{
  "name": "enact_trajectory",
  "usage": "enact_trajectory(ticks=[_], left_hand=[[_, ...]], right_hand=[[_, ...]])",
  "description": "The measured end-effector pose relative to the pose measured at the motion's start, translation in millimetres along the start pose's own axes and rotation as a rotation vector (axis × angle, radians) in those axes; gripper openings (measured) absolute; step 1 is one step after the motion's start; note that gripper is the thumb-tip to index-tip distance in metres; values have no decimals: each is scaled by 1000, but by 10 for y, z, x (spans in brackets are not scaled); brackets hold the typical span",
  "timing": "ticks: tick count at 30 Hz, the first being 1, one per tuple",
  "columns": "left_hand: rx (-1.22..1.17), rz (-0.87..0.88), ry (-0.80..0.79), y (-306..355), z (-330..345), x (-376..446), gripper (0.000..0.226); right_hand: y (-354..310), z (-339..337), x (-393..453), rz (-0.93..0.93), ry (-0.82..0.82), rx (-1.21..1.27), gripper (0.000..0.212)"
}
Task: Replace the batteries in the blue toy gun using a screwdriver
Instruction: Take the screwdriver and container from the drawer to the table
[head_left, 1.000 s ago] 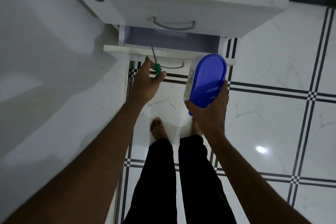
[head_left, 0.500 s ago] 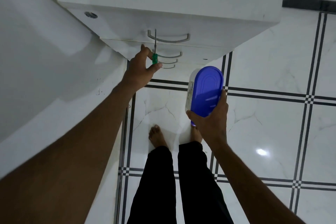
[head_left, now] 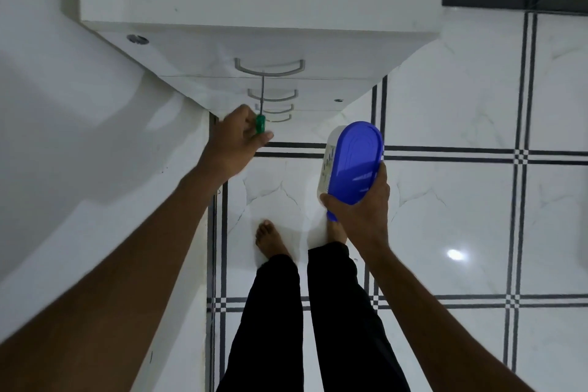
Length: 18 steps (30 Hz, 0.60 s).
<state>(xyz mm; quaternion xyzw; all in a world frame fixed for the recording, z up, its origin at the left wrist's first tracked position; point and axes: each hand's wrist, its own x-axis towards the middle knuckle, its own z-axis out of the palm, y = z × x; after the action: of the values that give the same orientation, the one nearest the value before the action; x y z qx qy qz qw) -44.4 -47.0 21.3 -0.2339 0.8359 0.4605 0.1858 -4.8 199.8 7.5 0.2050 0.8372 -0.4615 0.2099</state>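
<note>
The left hand (head_left: 234,140) gripped a screwdriver (head_left: 261,111), fingers curled round the green handle with the thumb pressed along its near side; most of the handle was hidden in the fist, and the thin shaft pointed away toward the drawers (head_left: 270,86), where it crossed the handles and its tip was too fine to make out. The right hand (head_left: 362,200) held a box (head_left: 348,162) by its near end, thumb on the left wall, fingers wrapped round the right edge, tilted so that the blue lid faced the camera. The white side wall showed some print, too small to read, and whatever lay inside was hidden by the lid. The toy gun was nowhere in view. The drawers stood far and left of centre, all fronts flush, four curved handles stacked one below another; the lowest was partly covered by the screwdriver handle. A white surface (head_left: 79,137) ran down the left side, its extent cut off by the frame. Below, the person's black trousers (head_left: 311,312) and bare feet stood on white floor tiles (head_left: 461,216) with dark lines; the right foot was mostly hidden behind the right hand.
</note>
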Motion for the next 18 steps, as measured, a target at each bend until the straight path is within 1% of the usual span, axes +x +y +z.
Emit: enact_trajectory(ticks=[4,8,10,13,16,18], left_hand=[[-123,-56,-85,279,283,-607,24],[-203,-26,-207,1025,687,-1165,30],[-236,-14,-267,1432,891,-1395,26],[-265,24,-358,2023,1172,-1654,20],[-293,58,-434,2571,1432,-1882,17],[-274,101,-505,2989,1736,-2060,17]], right_hand=[[-31,-366,-271,53,29,70,124],[-136,-962,-583,72,69,151,124],[-191,-1320,-732,65,84,159,124],[-245,-1941,-912,48,118,200,118],[-174,-2573,-1023,67,145,266,118],[-63,-3135,-1076,66,167,296,117]])
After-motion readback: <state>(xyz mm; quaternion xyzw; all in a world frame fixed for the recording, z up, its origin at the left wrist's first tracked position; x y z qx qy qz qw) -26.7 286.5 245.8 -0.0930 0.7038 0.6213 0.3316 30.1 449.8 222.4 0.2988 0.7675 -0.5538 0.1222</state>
